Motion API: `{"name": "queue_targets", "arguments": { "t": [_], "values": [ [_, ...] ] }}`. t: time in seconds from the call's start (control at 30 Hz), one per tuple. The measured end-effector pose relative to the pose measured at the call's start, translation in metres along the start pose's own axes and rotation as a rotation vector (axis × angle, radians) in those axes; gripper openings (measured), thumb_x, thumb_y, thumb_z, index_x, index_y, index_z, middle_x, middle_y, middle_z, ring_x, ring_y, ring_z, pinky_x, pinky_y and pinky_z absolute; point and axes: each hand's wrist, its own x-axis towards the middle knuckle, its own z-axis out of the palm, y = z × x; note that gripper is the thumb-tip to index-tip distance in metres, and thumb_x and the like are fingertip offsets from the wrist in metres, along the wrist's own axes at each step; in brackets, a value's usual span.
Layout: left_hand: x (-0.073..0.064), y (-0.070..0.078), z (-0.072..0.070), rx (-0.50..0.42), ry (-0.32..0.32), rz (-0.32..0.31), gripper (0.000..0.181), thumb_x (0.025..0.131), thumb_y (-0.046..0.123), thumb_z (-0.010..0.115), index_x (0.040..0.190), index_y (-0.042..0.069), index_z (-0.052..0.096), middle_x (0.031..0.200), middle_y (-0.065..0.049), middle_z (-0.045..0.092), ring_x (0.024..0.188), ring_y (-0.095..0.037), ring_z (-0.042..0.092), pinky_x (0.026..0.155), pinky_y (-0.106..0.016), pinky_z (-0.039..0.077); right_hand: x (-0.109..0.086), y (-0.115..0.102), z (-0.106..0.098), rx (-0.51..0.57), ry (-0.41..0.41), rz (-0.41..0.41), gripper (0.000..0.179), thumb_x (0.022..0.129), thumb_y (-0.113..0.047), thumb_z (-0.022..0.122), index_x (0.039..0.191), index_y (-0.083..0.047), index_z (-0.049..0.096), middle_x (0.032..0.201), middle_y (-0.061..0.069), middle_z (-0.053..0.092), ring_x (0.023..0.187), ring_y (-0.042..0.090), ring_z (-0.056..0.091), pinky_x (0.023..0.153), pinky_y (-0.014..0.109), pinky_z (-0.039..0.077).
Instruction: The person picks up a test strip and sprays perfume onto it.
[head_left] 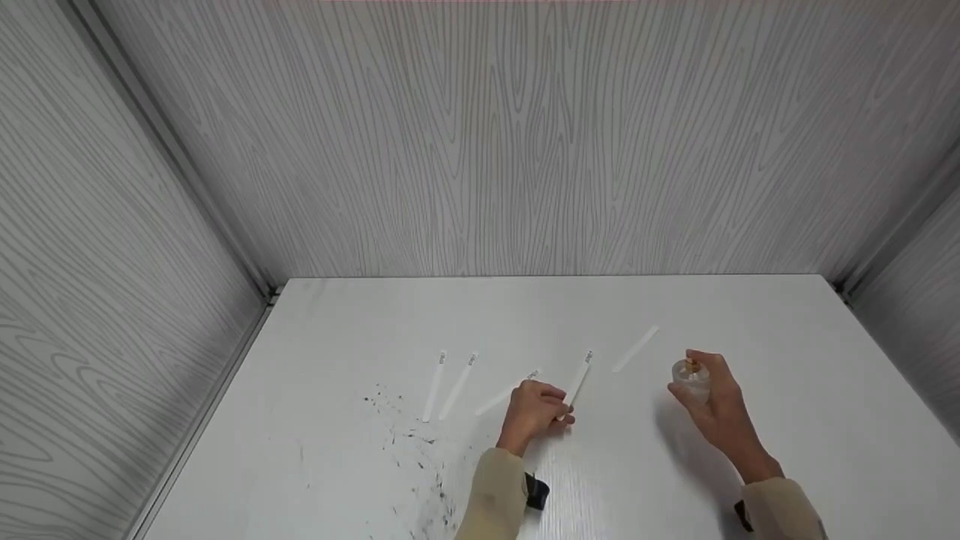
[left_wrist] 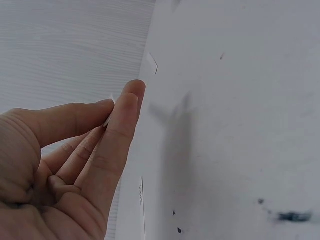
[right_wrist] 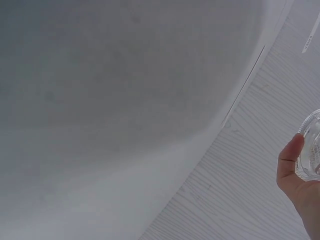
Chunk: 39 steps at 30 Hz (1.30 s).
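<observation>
My left hand (head_left: 534, 411) pinches the near end of a white paper test strip (head_left: 579, 381) between thumb and fingers. Dark print marks the strip's far end. In the left wrist view only a sliver of the strip (left_wrist: 111, 111) shows past the thumb tip. To the right, my right hand (head_left: 721, 411) grips a clear glass perfume bottle (head_left: 691, 384), the index finger on its gold spray top (head_left: 691, 365). The right wrist view catches part of the round, ribbed bottle (right_wrist: 312, 152) and the thumb at its side.
Two printed strips, one left (head_left: 433, 388) and one beside it (head_left: 458, 387), lie on the white table (head_left: 337, 337). Another strip (head_left: 499, 397) is partly behind the left hand; a plain one (head_left: 636, 349) lies farther back. Dark specks (head_left: 420, 442) mark the table. Wood-grain panels (head_left: 525, 150) enclose it.
</observation>
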Motion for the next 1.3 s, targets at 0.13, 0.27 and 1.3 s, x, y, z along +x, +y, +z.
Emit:
{"name": "queue_targets", "arguments": {
  "t": [0.13, 0.27, 1.3],
  "values": [
    [0.001, 0.001, 0.0, 0.027, 0.009, 0.012, 0.021, 0.088, -0.01, 0.068, 0.108, -0.014, 0.069, 0.085, -0.015, 0.075, 0.074, -0.024, 0.075, 0.066, -0.027, 0.06, 0.001, 0.0, -0.001, 0.008, -0.001, 0.007, 0.05, 0.085, 0.014, 0.072, 0.129, 0.012, 0.048, 0.116, 0.024, 0.056, 0.098, 0.005, 0.048, 0.076, 0.016, 0.04],
    [0.001, 0.001, 0.001, 0.046, 0.01, 0.025, 0.02, 0.088, -0.009, 0.068, 0.107, -0.014, 0.07, 0.085, -0.014, 0.075, 0.074, -0.023, 0.075, 0.065, -0.027, 0.06, 0.0, 0.002, -0.003, 0.019, 0.003, 0.025, 0.051, 0.085, 0.013, 0.072, 0.131, 0.011, 0.049, 0.116, 0.024, 0.057, 0.097, 0.004, 0.048, 0.075, 0.015, 0.04],
    [0.037, 0.018, 0.019, 0.082, 0.025, -0.007, 0.009, 0.092, -0.006, 0.068, 0.099, -0.007, 0.073, 0.075, -0.009, 0.072, 0.062, -0.016, 0.071, 0.058, -0.024, 0.059, -0.004, -0.001, -0.01, 0.019, -0.008, 0.154, 0.055, 0.087, 0.008, 0.074, 0.134, 0.007, 0.046, 0.126, 0.029, 0.057, 0.102, 0.005, 0.049, 0.08, 0.015, 0.039]
  ]
}}
